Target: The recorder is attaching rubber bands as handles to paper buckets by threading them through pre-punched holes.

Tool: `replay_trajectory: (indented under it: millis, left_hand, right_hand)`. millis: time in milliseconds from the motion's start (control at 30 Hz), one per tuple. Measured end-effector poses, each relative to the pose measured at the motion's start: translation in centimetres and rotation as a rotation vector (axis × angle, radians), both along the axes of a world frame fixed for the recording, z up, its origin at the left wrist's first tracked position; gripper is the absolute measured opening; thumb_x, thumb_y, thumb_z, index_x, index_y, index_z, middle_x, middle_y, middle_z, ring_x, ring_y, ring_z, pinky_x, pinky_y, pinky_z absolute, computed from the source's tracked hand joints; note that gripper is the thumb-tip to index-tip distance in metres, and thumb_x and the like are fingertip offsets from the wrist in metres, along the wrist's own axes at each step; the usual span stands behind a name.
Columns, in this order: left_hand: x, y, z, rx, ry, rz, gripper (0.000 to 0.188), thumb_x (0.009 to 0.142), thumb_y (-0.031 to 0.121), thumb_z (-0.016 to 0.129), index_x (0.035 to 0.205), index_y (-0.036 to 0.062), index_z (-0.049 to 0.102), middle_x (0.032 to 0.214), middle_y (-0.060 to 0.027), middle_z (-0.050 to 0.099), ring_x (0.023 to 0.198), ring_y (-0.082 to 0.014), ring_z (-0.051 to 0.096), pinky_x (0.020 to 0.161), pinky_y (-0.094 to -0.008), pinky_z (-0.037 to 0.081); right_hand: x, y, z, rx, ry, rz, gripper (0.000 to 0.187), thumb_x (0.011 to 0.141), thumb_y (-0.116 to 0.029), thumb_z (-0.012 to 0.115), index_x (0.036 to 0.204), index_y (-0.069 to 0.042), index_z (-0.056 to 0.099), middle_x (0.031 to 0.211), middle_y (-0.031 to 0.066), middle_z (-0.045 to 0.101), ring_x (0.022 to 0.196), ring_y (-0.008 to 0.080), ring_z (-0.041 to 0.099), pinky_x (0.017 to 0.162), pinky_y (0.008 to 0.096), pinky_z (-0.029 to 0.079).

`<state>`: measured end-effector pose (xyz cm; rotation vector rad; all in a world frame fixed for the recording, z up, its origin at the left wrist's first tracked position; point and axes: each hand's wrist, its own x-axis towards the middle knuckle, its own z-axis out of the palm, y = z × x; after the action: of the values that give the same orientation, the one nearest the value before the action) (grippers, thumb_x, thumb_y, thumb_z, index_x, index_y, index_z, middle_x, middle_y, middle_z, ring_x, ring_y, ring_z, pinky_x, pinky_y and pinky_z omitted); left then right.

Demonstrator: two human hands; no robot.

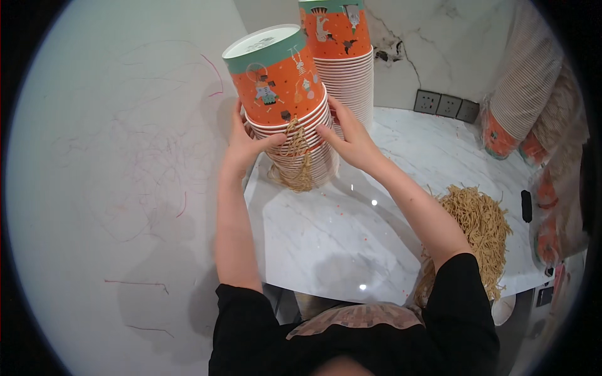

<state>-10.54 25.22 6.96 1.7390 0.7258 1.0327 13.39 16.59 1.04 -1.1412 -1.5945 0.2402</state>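
A stack of upside-down orange paper buckets point(273, 94) with green bands stands on the white marble-look table point(313, 244), tilted slightly left. My left hand point(246, 145) grips its left side, thumb across the nested white rims. From the right, my right hand point(348, 136) presses on the same stack, thumb at the rims and fingers behind it. Both hands are closed around it, their far fingers partly hidden. Thin tan cords point(297, 160) hang down the front of the rims between my thumbs. Just behind stands a second, taller stack of matching buckets point(342, 69).
A heap of loose tan cords point(480, 229) lies beside my right forearm. Wrapped bucket stacks point(523, 81) lean at the far right. A dark socket strip point(446, 104) sits against the back wall, a small black object point(526, 206) near the right edge. A scribbled white wall point(138, 156) borders the left.
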Motion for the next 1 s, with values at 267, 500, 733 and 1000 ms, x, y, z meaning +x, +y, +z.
replay_trajectory:
  millis: [267, 500, 733, 1000]
  left_hand:
    - [2.1, -5.7, -8.5, 0.421, 0.113, 0.409, 0.154, 0.057, 0.030, 0.100, 0.157, 0.0004, -0.014, 0.164, -0.0266, 0.001, 0.154, -0.0381, 0.009, 0.125, -0.0482, 0.016]
    - [4.9, -7.6, -12.8, 0.234, 0.230, 0.595, 0.159, 0.056, 0.029, 0.099, 0.154, -0.0013, -0.022, 0.162, -0.0301, -0.005, 0.152, -0.0436, 0.004, 0.125, -0.0519, 0.011]
    - [6.4, -6.6, -15.0, 0.222, 0.102, 0.542, 0.140, 0.071, 0.025, 0.092, 0.156, -0.0024, -0.017, 0.160, -0.0355, 0.004, 0.147, -0.0490, 0.014, 0.121, -0.0542, 0.016]
    - [9.6, -6.5, -18.1, 0.266, 0.101, 0.653, 0.125, 0.081, 0.027, 0.084, 0.157, -0.0020, -0.011, 0.158, -0.0355, 0.011, 0.147, -0.0472, 0.018, 0.121, -0.0518, 0.018]
  right_hand:
    - [3.2, 1.5, 2.1, 0.094, 0.160, -0.246, 0.074, 0.099, -0.038, 0.062, 0.151, 0.004, 0.032, 0.142, 0.0268, 0.047, 0.134, 0.0403, 0.045, 0.113, 0.0451, 0.036]
    - [5.9, 5.8, 13.5, 0.595, -0.226, -0.719, 0.087, 0.086, -0.043, 0.075, 0.148, 0.002, 0.033, 0.139, 0.0299, 0.044, 0.133, 0.0420, 0.043, 0.111, 0.0492, 0.037]
    - [7.8, 9.0, 15.9, 0.288, -0.184, -0.624, 0.097, 0.067, -0.039, 0.090, 0.144, -0.005, 0.040, 0.137, 0.0325, 0.044, 0.126, 0.0472, 0.050, 0.106, 0.0489, 0.045]
    - [14.0, 9.7, 15.7, 0.681, -0.265, -0.788, 0.085, 0.063, -0.028, 0.092, 0.131, -0.005, 0.047, 0.123, 0.0243, 0.053, 0.118, 0.0411, 0.054, 0.101, 0.0469, 0.048]
